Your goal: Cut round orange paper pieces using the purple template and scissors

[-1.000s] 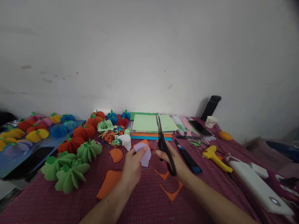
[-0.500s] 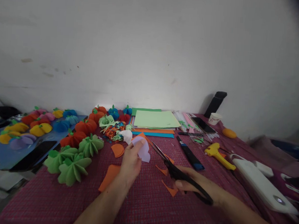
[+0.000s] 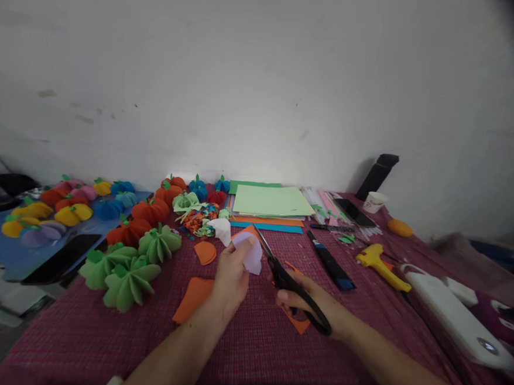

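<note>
plainly, the background is filled by a pale wall (image 3: 265, 70), and below it a table (image 3: 140, 348) in a dark red checked cover is spread with things. at its back a paper stack (image 3: 274, 201) is topped by a light green sheet; green pumpkins (image 3: 130, 286) are grouped at the left, and a glue gun (image 3: 381, 266) is laid at the right. the scissors (image 3: 292, 286) are held by the right hand (image 3: 306, 301), its fingers curled around the black handles; how far the blades are parted cannot be told. their long axis is slanted, with handles near and to the right, tips far and to the left, pointed at the right edge of the orange piece (image 3: 246, 231). the tips are seen at that edge, but contact cannot be confirmed. the orange piece is placed behind the lilac piece (image 3: 252, 257), and both appear gripped by the left hand (image 3: 231, 273), thumb and fingers pinched on them. the pair is thus located forward and left of the right hand. orange sheets (image 3: 192, 300) are laid beside the left wrist, and a small orange scrap (image 3: 299, 324) is partly hidden by the right hand.
</note>
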Demonstrator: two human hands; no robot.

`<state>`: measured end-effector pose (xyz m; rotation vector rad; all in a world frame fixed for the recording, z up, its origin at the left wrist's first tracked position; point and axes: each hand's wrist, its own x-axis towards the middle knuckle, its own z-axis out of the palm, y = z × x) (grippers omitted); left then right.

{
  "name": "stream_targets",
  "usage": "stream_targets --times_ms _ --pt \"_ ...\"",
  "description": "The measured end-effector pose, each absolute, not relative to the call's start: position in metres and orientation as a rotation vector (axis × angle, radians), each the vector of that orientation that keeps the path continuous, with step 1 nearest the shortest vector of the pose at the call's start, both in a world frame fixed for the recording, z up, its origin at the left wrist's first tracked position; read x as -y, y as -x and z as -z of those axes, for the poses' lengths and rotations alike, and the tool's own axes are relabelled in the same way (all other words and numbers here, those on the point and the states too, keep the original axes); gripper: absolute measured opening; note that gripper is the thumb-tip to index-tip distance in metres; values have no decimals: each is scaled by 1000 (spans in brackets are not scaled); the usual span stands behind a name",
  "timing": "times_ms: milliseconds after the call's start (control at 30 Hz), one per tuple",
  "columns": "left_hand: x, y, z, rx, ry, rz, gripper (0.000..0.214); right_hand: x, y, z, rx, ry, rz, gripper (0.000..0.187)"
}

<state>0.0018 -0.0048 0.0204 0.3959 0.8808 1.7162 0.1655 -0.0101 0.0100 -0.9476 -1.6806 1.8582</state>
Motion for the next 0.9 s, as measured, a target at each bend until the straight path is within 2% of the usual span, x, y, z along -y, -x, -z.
stream_targets --times_ms 133,567,733,900 --pt "5 -3 -22 -876 -405 -1710 25 9 -158 -10 1676 951 -1828 33" --pt "6 -2 -20 -840 -397 -1714 22 10 -153 -17 1801 1032 -1596 41" --pt "5 -2 -18 -828 -382 -1686 23 7 -156 -11 1825 1025 -1597 45" --pt "4 -2 -18 -829 -362 -1678 23 5 -157 -4 1823 976 -1612 40"
